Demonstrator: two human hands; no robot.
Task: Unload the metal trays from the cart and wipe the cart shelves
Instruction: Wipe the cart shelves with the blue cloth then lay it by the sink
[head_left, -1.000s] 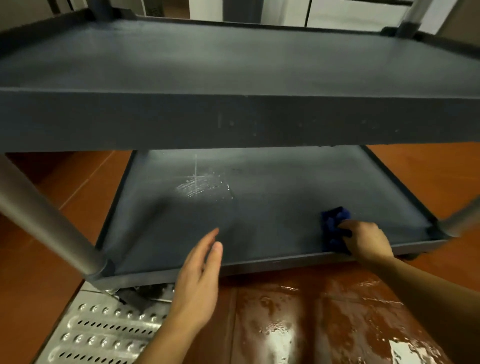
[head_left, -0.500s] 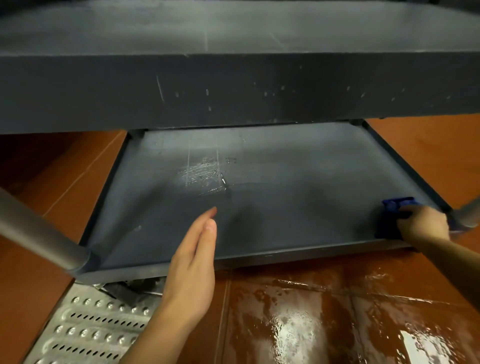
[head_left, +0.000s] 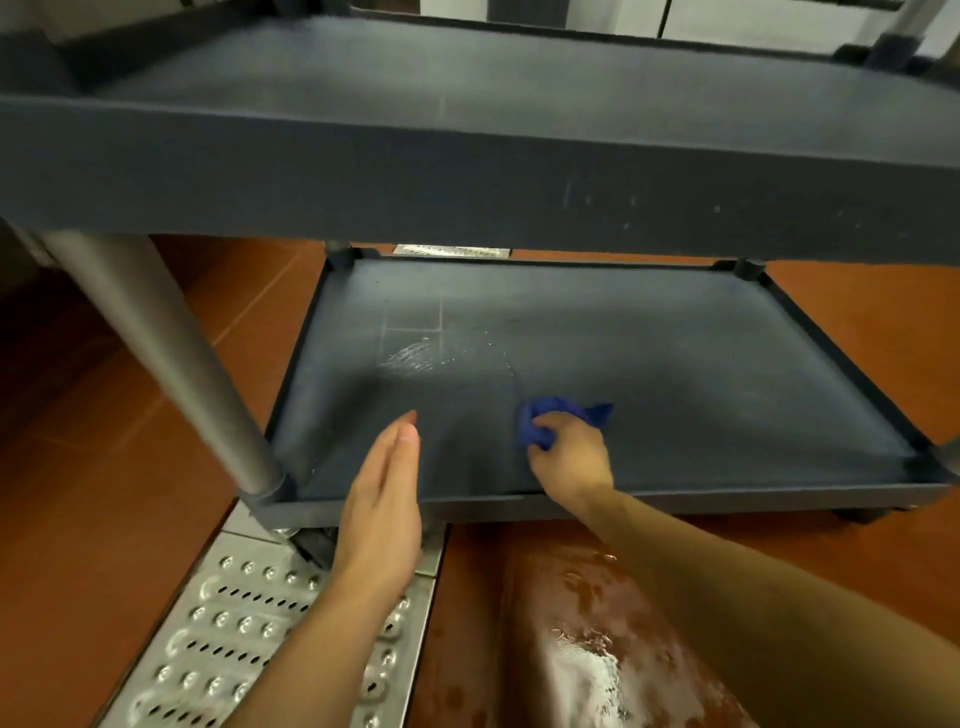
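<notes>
Right hand (head_left: 571, 457) clenched on blue cloth (head_left: 550, 415), near front edge of bottom cart shelf (head_left: 675, 374); left hand (head_left: 382, 499) released, flat. Cloth soft, light; best bunched in palm.

Lower cart shelf (head_left: 649, 395): dark grey plastic, matt, with pale scuffs and a wet smear (head_left: 415, 356). Upper shelf (head_left: 467, 171): same matt plastic, edge lightly scratched. Cart post (head_left: 156, 353): smooth brushed metal, dull sheen. Cloth (head_left: 545, 415): blue, soft, crumpled. Floor tiles (head_left: 582, 649): reddish brown, glossy where wet. Drain grate (head_left: 234, 639): perforated, embossed shiny metal.
</notes>
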